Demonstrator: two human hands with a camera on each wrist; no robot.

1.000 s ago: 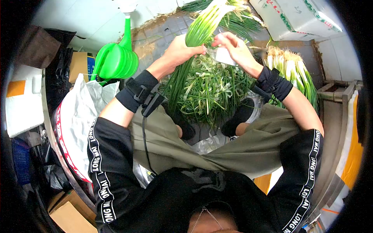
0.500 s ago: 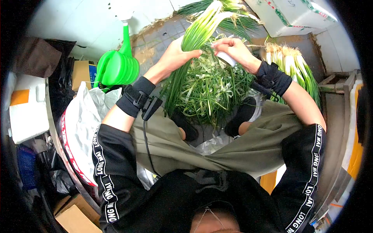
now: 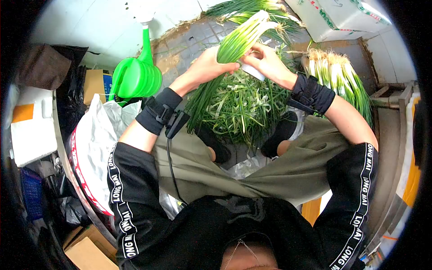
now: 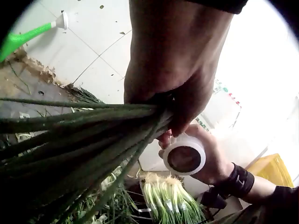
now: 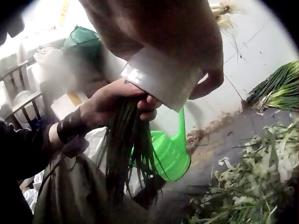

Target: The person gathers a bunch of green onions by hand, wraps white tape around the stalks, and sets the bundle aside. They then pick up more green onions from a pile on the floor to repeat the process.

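My left hand [image 3: 204, 68] grips a bunch of scallions [image 3: 240, 39] around the stalks. Its pale root ends point up and to the right, while the dark leaves [image 5: 126, 144] hang below. In my right hand [image 3: 271, 66] is a roll of white tape [image 5: 163, 77], held close against the bunch beside the left thumb. The left wrist view shows the roll's round core, with the right fingers behind it. Under both hands lies a heap of loose leaves and trimmings [image 3: 240, 110] on the tiled floor, between the person's feet.
A stack of scallions [image 3: 337, 83] with roots up stands at the right, and more scallions [image 3: 279, 24] lie at the back. A green watering can [image 3: 137, 76] is at the left by a white sack [image 3: 101, 135]. A white foam box [image 3: 337, 18] sits at the back right.
My right hand has moved left with the tape roll, from a little apart to right beside the bunch. The bunch's root ends have tipped slightly lower and to the right.
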